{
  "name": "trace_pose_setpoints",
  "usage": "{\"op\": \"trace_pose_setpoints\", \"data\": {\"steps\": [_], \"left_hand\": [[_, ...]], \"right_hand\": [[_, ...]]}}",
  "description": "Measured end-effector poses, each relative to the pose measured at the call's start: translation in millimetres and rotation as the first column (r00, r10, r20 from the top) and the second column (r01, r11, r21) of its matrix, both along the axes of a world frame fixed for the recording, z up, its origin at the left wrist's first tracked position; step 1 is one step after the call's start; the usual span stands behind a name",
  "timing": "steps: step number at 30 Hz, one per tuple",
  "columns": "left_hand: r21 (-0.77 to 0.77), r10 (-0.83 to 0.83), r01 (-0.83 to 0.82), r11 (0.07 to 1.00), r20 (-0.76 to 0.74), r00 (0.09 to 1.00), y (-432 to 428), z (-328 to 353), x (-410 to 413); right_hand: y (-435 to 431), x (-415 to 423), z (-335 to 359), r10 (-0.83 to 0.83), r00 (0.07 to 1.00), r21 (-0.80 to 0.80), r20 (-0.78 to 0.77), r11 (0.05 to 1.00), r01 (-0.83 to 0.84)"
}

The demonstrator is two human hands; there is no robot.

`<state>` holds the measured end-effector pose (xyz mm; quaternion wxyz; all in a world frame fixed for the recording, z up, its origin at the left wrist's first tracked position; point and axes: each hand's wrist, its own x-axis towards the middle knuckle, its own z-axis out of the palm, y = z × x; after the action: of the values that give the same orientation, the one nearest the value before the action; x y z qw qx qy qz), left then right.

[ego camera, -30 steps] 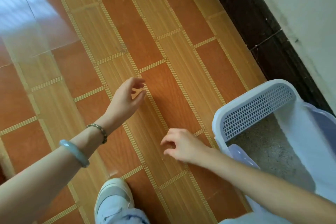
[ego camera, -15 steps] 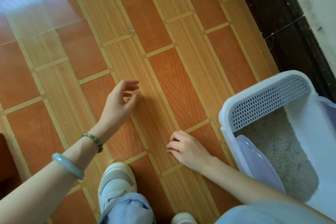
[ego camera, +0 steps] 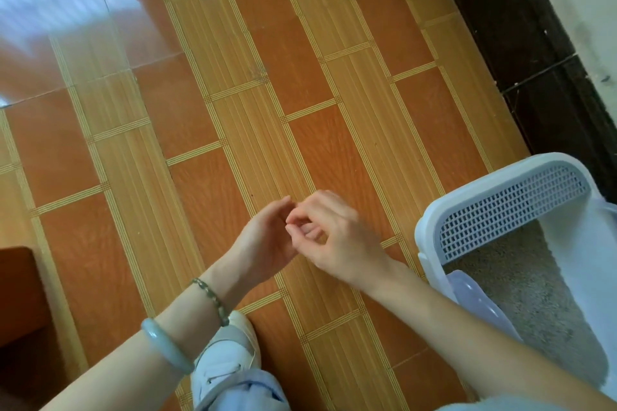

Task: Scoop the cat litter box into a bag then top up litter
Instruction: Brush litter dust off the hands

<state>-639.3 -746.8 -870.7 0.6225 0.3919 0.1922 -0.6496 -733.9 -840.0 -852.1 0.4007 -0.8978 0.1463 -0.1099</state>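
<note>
Scooping is judged unstarted: the loosely extended left hand (ego camera: 263, 240) is touched by the curled right hand (ego camera: 337, 237), nothing visibly pinched, left of the litter box (ego camera: 430, 220), whose scoop (ego camera: 474, 300) must be grasped next.

The floor (ego camera: 334, 150) was orange-brown tile crossed by tan, finely striped bands. The litter box (ego camera: 430, 220) was white with a grid-holed panel, its litter (ego camera: 521, 277) grey, the scoop (ego camera: 474, 297) pale lilac. The bangle (ego camera: 163, 350) was milky green, the beaded bracelet (ego camera: 210, 300) darker green, the shoe (ego camera: 227, 357) white, the skirting (ego camera: 521, 43) near black.
</note>
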Motion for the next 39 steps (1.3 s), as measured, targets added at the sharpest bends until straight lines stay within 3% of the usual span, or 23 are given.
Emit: {"op": "trace_pose_setpoints", "data": {"steps": [5,12,18,24,29,33,39], "left_hand": [[0.066,0.035,-0.028,0.997,-0.094,0.995,-6.8,2.2,-4.4],[0.076,-0.022,0.027,0.997,-0.066,0.998,-19.2,-8.7,-5.0],[0.024,-0.084,0.086,0.996,-0.056,0.995,-39.4,-7.1,-5.7],[-0.100,-0.102,0.095,0.990,-0.068,0.992,-66.0,7.0,-1.7],[0.019,-0.034,0.035,0.999,-0.059,0.998,-80.4,29.4,8.7],[0.009,0.007,-0.007,1.000,0.001,1.000,-93.7,67.4,23.4],[-0.049,0.131,-0.127,0.991,0.073,0.989,-116.2,85.4,33.6]], "right_hand": [[2.7,-1.7,-10.3,0.116,0.993,-0.219,0.008,0.969,-0.112],[-6.3,-7.9,-11.7,0.114,0.993,-0.231,-0.023,0.966,-0.116],[-23.0,-12.4,-5.4,0.055,0.998,-0.255,-0.021,0.965,-0.058],[-61.0,-22.6,23.6,-0.138,0.989,-0.125,0.050,0.982,0.143],[-102.5,-40.6,59.6,-0.250,0.966,-0.181,0.069,0.949,0.259],[-139.1,-63.7,88.8,-0.328,0.944,-0.187,-0.008,0.928,0.321],[-194.7,-95.0,83.7,-0.428,0.854,-0.200,-0.297,0.902,0.382]]}}
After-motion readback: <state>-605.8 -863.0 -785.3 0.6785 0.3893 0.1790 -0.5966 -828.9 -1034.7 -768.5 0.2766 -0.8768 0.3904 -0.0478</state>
